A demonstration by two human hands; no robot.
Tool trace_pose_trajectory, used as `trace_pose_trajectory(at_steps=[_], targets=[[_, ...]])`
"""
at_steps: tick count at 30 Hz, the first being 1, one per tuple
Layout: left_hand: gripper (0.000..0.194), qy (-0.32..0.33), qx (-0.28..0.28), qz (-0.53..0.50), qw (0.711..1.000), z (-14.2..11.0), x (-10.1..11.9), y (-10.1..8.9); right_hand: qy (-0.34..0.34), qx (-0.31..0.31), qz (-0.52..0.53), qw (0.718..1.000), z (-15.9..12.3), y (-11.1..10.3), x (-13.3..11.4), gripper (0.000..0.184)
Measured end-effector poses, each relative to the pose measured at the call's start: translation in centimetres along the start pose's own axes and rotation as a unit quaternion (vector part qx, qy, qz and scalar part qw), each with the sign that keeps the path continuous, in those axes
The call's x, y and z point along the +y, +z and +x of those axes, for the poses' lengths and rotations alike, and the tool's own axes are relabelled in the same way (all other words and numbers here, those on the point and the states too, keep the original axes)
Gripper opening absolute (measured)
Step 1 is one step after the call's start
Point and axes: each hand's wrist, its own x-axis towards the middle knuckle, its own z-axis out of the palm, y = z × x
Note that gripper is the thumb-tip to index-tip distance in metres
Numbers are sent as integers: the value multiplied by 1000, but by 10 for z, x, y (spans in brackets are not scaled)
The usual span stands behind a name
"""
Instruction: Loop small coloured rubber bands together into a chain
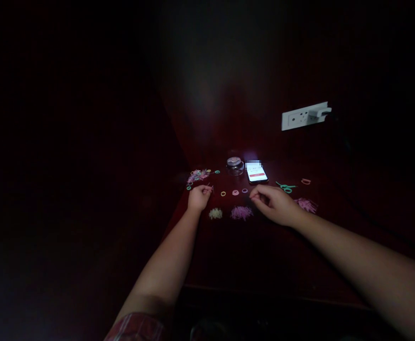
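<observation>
My left hand point(198, 198) is closed in a pinch near a mixed pile of small coloured bands point(198, 176). A few thin pinkish strands show at its fingertips, too small to name surely. My right hand point(276, 203) has its fingers curled together above the table; whatever they hold, if anything, is hidden. Between the hands lie a yellow ring point(223, 193), a pink ring point(235, 192) and a purple ring point(244, 191). Nearer to me are a pale yellow pile of bands point(215, 213) and a purple pile of bands point(242, 212). A pink pile of bands point(307, 204) lies beyond my right wrist.
A clear jar with a lid point(234, 166) stands at the back beside a lit phone point(257, 173). Green scissors point(286, 187) and an orange-pink ring point(305, 181) lie to the right. A wall socket point(304, 116) holds a plug. The dark red table point(250, 260) is dimly lit.
</observation>
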Motion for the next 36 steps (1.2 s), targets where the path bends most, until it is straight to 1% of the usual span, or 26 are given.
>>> trace_pose_trajectory(at_steps=[7, 15, 17, 20, 23, 26, 31, 33, 36], targets=[[10, 11, -25, -28, 999, 7, -1, -4, 4, -6, -8, 1000, -1, 0, 3, 6], [6, -10, -30, 12, 999, 14, -6, -7, 26, -22, -7, 999, -3, 0, 7, 6], [11, -20, -33, 18, 999, 15, -7, -11, 27, -23, -5, 999, -3, -1, 7, 7], [27, -44, -28, 30, 998, 15, -8, -19, 27, -23, -4, 999, -3, -1, 7, 7], [26, -75, -9, 62, 995, 18, -10, -25, 30, -23, -5, 999, -3, 0, 9, 7], [26, -78, 11, 92, 993, 23, -11, -20, 32, -21, -8, 999, -4, 0, 11, 7], [33, -35, 7, 122, 992, 31, -13, 1, 36, -24, -9, 999, -3, 0, 9, 8], [31, -27, 5, 130, 991, 33, -14, 5, 35, -25, -11, 999, -3, -1, 7, 8], [24, -14, 4, 130, 991, 34, -16, 5, 30, -26, -9, 999, -2, -1, 6, 8]])
